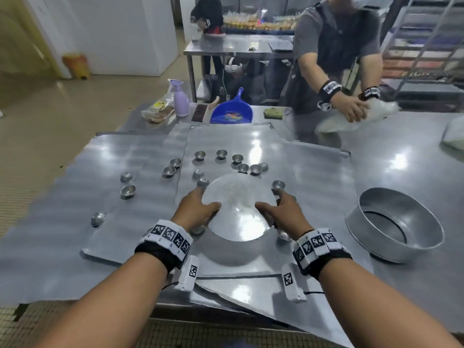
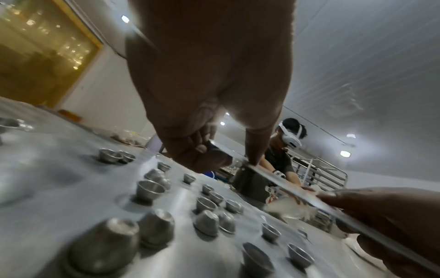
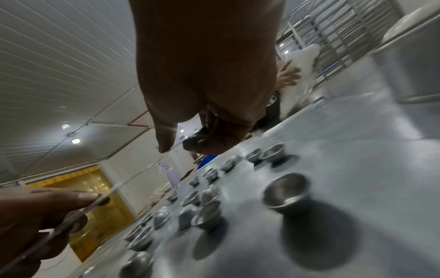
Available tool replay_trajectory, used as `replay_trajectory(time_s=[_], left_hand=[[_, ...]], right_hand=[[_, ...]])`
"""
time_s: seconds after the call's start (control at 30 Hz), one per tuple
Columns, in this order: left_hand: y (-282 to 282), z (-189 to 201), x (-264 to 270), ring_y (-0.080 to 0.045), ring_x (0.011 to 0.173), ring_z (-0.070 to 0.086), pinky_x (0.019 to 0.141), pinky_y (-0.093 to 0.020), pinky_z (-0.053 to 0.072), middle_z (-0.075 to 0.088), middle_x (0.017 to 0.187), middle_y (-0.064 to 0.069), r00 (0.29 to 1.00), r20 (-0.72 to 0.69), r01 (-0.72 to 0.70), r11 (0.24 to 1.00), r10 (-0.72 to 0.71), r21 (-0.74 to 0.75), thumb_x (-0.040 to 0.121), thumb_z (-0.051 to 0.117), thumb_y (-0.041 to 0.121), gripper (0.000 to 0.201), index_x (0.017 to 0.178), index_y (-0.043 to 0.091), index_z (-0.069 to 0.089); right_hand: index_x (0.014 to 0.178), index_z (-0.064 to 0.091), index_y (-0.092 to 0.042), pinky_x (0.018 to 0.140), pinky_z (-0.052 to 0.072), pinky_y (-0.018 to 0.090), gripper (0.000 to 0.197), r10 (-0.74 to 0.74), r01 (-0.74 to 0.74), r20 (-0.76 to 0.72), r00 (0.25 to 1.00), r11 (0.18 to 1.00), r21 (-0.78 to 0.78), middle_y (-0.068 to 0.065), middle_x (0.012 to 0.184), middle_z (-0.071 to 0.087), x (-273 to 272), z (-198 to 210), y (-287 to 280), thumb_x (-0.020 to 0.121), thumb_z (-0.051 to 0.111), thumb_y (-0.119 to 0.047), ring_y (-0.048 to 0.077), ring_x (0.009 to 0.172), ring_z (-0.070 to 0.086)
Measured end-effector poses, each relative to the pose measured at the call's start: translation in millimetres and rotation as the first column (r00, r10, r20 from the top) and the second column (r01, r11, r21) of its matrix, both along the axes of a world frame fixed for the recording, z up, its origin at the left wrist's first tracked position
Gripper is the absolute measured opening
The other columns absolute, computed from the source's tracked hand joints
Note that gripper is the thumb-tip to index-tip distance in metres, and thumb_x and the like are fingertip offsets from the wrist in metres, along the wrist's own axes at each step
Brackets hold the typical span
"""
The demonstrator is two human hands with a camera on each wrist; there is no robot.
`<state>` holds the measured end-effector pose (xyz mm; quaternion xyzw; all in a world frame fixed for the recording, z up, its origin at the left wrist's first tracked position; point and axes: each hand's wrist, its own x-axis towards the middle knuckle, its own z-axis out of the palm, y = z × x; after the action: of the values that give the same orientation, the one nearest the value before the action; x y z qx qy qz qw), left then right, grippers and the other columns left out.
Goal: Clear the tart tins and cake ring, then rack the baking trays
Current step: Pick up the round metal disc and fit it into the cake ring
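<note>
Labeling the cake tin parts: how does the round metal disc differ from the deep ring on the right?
The disc is flat and solid; the ring is tall-walled with an open middle. The disc is held above the tray, pinched at its edges by the left hand and right hand; the ring rests on the table, untouched. Both are round, dull silver metal.

A lilac spray bottle [image 1: 181, 99] stands beside a blue dustpan [image 1: 231, 112] (far table edge).

A flat round silver metal disc [image 1: 238, 209] is hovering at centre frame, raised above overlapping flat grey steel baking trays [image 1: 140, 197] where small silver cup-shaped tart tins [image 1: 128, 190] are lying scattered, while a tall round aluminium cake ring [image 1: 394, 227] is sitting at right.
</note>
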<state>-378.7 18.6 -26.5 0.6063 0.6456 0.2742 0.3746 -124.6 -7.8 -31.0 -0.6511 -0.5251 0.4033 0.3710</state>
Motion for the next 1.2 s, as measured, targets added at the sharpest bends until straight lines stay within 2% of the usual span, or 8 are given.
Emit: replay_trajectory(time_s=[0.1,0.23,0.57,0.7,0.83,0.93,1.07,1.2], left_hand=[[-9,-3,41,-0.018,0.102,0.062,0.073,-0.03,0.052,0.063,0.121,0.002,0.996,-0.069,0.058,0.998,-0.058,-0.006,0.079,0.073,0.044,0.061,0.131,0.018,0.056],[-21,-5,92,-0.025,0.109,0.059,0.082,-0.033,0.045,0.063,0.127,-0.002,0.978,-0.147,0.151,0.988,-0.15,0.001,0.087,0.069,0.039,0.063,0.142,0.022,0.045],[-17,-3,189,-0.024,0.109,0.062,0.088,-0.037,0.052,0.065,0.125,-0.002,0.926,-0.164,0.347,0.938,-0.339,0.02,0.084,0.07,0.038,0.059,0.136,0.019,0.049],[-9,-1,225,-0.02,0.099,0.061,0.072,-0.029,0.044,0.062,0.106,0.005,0.896,-0.158,0.425,0.905,-0.416,0.027,0.086,0.067,0.036,0.046,0.127,0.021,0.052],[5,1,255,-0.02,0.104,0.062,0.086,-0.037,0.054,0.065,0.111,0.006,0.883,-0.103,0.462,0.887,-0.458,0.015,0.081,0.069,0.042,0.057,0.13,0.023,0.049],[16,5,270,-0.022,0.106,0.064,0.094,-0.046,0.053,0.068,0.109,0.01,0.868,-0.12,0.487,0.873,-0.481,0.018,0.072,0.064,0.056,0.059,0.123,0.032,0.047],[27,6,286,-0.02,0.099,0.068,0.087,-0.047,0.057,0.068,0.105,0.015,0.848,-0.126,0.52,0.854,-0.516,0.003,0.068,0.066,0.064,0.055,0.114,0.043,0.042],[32,7,299,-0.021,0.088,0.071,0.075,-0.046,0.062,0.068,0.105,0.003,0.848,-0.046,0.527,0.849,-0.528,-0.036,0.069,0.076,0.053,0.059,0.116,0.029,0.049]], right_hand=[[0.131,0.054,-0.027,0.074,0.059,0.037,0.061,-0.032,0.032,0.089,0.995,0.999,-0.004,-0.001,0.114,0.068,39,-6,-19,0.078,0.078,-0.045,0.018,0.093,0.068],[0.129,0.052,-0.028,0.045,0.047,0.021,0.053,-0.098,0.1,0.079,0.992,0.995,-0.03,-0.002,0.098,0.066,83,-3,-48,0.083,0.076,-0.037,0.016,0.074,0.068],[0.121,0.053,-0.032,0.047,0.05,0.024,0.045,-0.337,0.337,0.025,0.941,0.941,-0.039,-0.004,0.099,0.069,161,-12,-91,0.082,0.074,-0.037,0.016,0.074,0.066],[0.113,0.054,-0.033,0.067,0.059,0.038,0.04,-0.414,0.417,0.09,0.906,0.909,-0.019,-0.009,0.101,0.069,188,-11,-99,0.079,0.074,-0.042,0.021,0.085,0.069],[0.112,0.052,-0.036,0.079,0.055,0.032,0.038,-0.469,0.47,0.105,0.877,0.882,0.019,-0.021,0.098,0.061,212,5,-99,0.083,0.075,-0.031,0.014,0.098,0.063],[0.117,0.05,-0.038,0.088,0.056,0.042,0.047,-0.515,0.515,0.087,0.853,0.857,0.016,-0.017,0.105,0.061,226,9,-93,0.079,0.078,-0.033,0.016,0.104,0.063],[0.122,0.049,-0.032,0.086,0.059,0.047,0.056,-0.563,0.568,0.087,0.822,0.823,-0.034,-0.008,0.108,0.064,240,6,-91,0.076,0.08,-0.038,0.02,0.101,0.066],[0.124,0.05,-0.024,0.087,0.058,0.047,0.059,-0.558,0.565,0.105,0.823,0.823,-0.056,-0.003,0.109,0.064,255,1,-89,0.076,0.081,-0.041,0.021,0.098,0.066]])
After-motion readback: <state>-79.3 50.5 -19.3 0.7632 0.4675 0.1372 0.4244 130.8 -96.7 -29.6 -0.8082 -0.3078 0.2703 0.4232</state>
